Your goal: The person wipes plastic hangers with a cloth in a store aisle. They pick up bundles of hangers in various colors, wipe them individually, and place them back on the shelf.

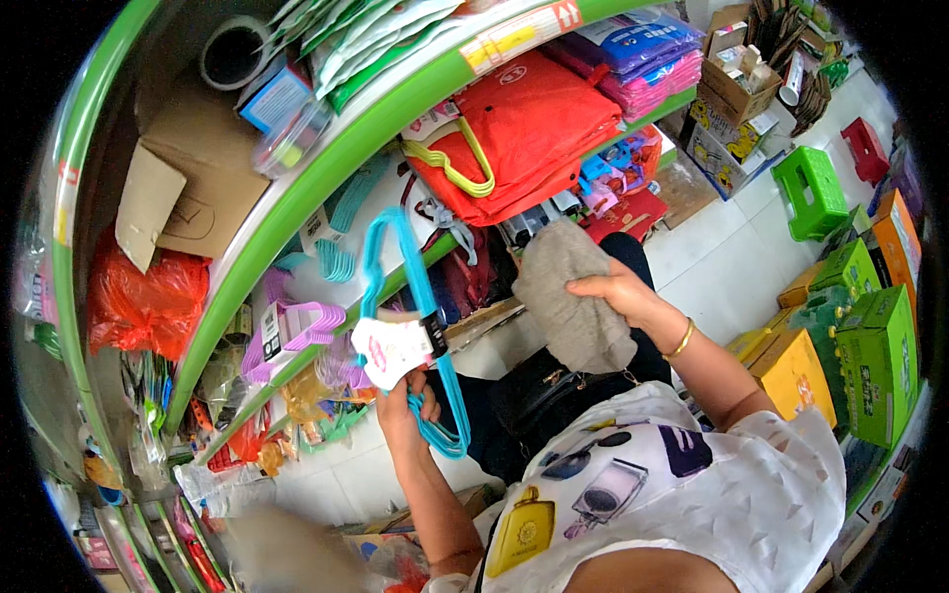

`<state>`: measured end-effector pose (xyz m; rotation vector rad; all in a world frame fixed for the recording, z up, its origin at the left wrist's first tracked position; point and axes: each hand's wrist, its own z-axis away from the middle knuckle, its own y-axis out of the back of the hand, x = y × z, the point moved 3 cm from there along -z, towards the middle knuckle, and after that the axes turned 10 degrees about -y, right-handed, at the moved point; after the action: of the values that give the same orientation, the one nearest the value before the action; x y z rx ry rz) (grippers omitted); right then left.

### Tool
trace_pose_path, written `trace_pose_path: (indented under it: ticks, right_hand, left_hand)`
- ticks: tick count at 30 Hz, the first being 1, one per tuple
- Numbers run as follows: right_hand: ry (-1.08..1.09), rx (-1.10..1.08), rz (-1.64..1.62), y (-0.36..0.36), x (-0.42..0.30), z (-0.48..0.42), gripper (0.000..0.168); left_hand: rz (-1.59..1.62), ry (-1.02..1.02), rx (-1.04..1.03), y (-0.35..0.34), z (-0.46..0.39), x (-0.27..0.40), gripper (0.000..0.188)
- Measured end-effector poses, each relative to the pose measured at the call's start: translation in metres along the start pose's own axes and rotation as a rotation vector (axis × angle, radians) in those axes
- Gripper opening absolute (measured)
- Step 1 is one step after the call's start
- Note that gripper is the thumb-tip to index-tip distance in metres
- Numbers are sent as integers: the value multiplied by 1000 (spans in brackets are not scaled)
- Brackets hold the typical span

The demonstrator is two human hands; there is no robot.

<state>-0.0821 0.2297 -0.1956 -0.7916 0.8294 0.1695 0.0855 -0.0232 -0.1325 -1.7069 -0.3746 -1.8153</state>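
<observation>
My left hand (411,408) is closed around one end of a bundle of turquoise clothes hangers (451,370), which has a white printed card sleeve (393,348) around it. In my right hand (612,293) is a folded grey-brown cloth (567,296), held over my lap with the thumb on top. Purple hangers (315,326) with a label lie on the shelf left of my left hand. More teal hangers (337,256) lie farther back on that shelf. A yellow-green hanger bundle (474,159) rests on red folded fabric bags (526,133).
Green-edged shelves (311,170) curve along the left and front, with a cardboard box (207,178) on the upper one. Green stool (809,194) and several cartons, one of them green (878,363), stand on the right. A blurred grey-beige shape (296,548) fills the lower left.
</observation>
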Motion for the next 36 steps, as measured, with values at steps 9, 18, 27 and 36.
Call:
trace_pose_path:
  ticks: [9, 18, 27, 36]
  right_hand:
    - [130, 204, -49, 56, -3, 38, 46]
    - [133, 352, -114, 80, 3, 60, 46]
    - [93, 365, -67, 84, 3, 52, 42]
    - [99, 472, -58, 87, -5, 53, 43]
  left_hand:
    - [20, 282, -393, -151, -91, 30, 18]
    - [44, 155, -177, -265, -187, -1, 15]
    - [173, -183, -357, -275, -179, -10, 13]
    - [175, -294, -411, -278, -124, -9, 19]
